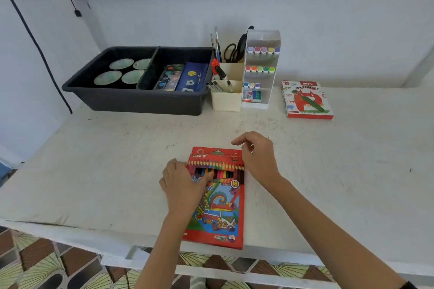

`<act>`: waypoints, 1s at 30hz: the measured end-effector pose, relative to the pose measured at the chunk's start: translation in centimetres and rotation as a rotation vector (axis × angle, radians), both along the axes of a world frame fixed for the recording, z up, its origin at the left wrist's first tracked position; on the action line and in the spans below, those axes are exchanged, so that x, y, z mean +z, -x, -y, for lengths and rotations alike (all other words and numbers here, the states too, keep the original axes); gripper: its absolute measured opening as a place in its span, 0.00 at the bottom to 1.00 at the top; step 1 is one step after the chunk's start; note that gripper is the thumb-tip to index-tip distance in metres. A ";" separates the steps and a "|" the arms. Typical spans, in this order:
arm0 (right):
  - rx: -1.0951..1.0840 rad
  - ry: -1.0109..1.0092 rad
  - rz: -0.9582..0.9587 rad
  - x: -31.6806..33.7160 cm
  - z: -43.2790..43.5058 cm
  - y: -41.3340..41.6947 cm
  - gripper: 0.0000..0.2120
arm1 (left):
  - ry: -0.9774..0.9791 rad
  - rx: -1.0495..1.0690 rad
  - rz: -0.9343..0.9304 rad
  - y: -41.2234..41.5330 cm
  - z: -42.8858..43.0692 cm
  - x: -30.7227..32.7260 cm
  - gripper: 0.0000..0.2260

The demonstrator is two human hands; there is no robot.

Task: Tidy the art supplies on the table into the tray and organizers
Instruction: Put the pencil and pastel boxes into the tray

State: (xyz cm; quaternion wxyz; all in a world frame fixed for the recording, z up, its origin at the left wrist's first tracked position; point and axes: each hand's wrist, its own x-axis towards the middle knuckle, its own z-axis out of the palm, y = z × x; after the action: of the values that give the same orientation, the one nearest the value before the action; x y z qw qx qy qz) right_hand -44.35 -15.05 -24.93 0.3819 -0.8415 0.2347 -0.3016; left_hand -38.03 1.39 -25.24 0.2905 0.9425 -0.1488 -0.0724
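A red box of coloured pencils lies flat near the table's front edge, its window showing the pencil tips. My left hand lies over the box's left side, thumb across the window and fingers round the left edge. My right hand hovers at the box's top right corner with fingers loosely curled, holding nothing that I can see. A box of oil pastels lies at the back right. The dark grey tray stands at the back left, with white organizers beside it.
The tray holds several round palettes, a watercolour set and a blue pencil case. The tall organizer carries rows of markers and erasers; the cups hold brushes, scissors and pens. A black cable hangs at the left wall.
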 end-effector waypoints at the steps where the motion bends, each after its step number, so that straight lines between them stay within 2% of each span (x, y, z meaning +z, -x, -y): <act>1: -0.003 0.002 0.007 -0.2 0.3 0.4 0.14 | 0.074 0.003 -0.007 0.1 0.1 0.1 0.25; 5: -0.036 -0.027 0.025 -0.4 2.2 1.7 0.16 | 0.399 -0.059 -0.163 0.9 0.2 1.3 0.18; 11: -0.170 -0.102 0.009 0.3 6.7 2.8 0.17 | 0.570 -0.129 -0.406 0.6 1.7 2.8 0.17; 16: -0.399 -0.143 -0.017 0.7 12.0 3.0 0.08 | 0.672 -0.108 -0.505 -0.1 5.4 3.9 0.19; 19: -0.577 -0.170 -0.090 1.1 15.8 2.8 0.08 | 0.753 -0.101 -0.566 -0.7 8.1 4.5 0.19; 23: -0.778 -0.044 -0.377 1.7 20.5 2.5 0.18 | 0.860 -0.103 -0.664 -1.4 11.8 5.1 0.16; 27: -0.757 -0.063 -0.641 1.5 23.6 1.4 0.32 | 0.905 -0.069 -0.726 -1.9 14.9 5.2 0.14; 30: -0.724 -0.061 -0.684 1.1 24.4 0.3 0.34 | 0.900 -0.035 -0.748 -2.1 16.8 5.1 0.14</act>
State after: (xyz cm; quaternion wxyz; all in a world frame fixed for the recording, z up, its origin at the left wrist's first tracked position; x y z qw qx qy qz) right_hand -44.64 -39.41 -23.82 0.1780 -0.7452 0.6324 -0.1144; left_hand -35.88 -15.40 -20.16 0.6938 0.6342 -0.0678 -0.3344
